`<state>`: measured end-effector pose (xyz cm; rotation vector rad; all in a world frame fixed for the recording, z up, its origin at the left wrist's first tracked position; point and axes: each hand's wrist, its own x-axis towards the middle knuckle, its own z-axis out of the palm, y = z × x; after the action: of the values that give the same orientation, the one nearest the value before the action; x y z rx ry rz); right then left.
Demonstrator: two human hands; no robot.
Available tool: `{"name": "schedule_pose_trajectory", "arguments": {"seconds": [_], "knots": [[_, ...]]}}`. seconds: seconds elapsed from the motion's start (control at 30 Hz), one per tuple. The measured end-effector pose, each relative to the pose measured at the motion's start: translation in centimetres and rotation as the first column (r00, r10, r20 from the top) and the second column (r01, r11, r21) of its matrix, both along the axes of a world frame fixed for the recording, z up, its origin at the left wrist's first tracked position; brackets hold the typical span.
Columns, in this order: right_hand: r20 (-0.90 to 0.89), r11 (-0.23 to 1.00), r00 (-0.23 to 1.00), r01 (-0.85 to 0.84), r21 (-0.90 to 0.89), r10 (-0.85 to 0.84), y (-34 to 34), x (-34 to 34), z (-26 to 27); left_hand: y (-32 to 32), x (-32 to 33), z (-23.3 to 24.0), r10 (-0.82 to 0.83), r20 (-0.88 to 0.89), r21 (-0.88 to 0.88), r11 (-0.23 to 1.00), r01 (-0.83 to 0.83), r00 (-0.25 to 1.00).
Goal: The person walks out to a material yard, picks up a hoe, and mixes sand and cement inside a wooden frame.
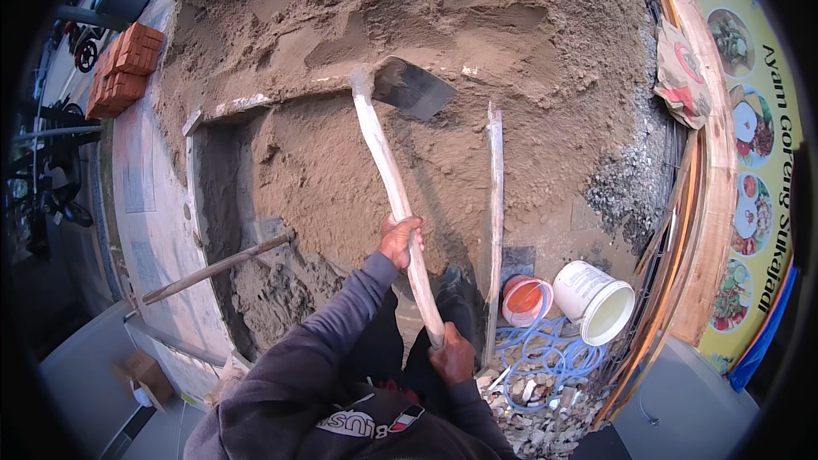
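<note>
Both my hands grip the pale wooden handle (381, 153) of a hoe. My left hand (400, 243) is wrapped around its middle, and my right hand (452, 355) holds the near end close to my legs. The hoe's broad metal blade (418, 91) is at the far end, over the edge of a large sand pile (358, 19); whether it touches the sand I cannot tell. Between boards before me lies a bed of loose sand (326, 172). Wet grey mortar or concrete (271, 297) is at its near left, where a second long-handled tool (217, 269) rests across the left board (192, 185).
A narrow board (496, 166) bounds the bed's right side. Beyond it are a tipped white bucket (585, 291), a red bucket (515, 318), a tangled blue hose (549, 358), rubble (537, 425) and gravel (626, 185). Stacked red bricks (118, 86) stand left; long planks (709, 217) line the right.
</note>
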<state>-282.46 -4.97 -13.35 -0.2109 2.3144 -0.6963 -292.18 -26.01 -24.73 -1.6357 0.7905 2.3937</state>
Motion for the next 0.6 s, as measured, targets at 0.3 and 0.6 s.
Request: {"name": "schedule_pose_trajectory", "arguments": {"seconds": [0.3,0.6], "knots": [[-0.282,0.996,0.956,0.092,0.011,-0.085,-0.6,-9.0,-1.4,0.6,-13.1,3.5,-0.052,-0.38,0.0,0.998,0.056,0.924],[-0.261,0.983,0.964,0.096,0.155,-0.053,-4.7,-21.2,-6.9,5.1,-17.4,-4.1,-0.236,-0.209,-0.087,0.971,0.223,0.949]]}}
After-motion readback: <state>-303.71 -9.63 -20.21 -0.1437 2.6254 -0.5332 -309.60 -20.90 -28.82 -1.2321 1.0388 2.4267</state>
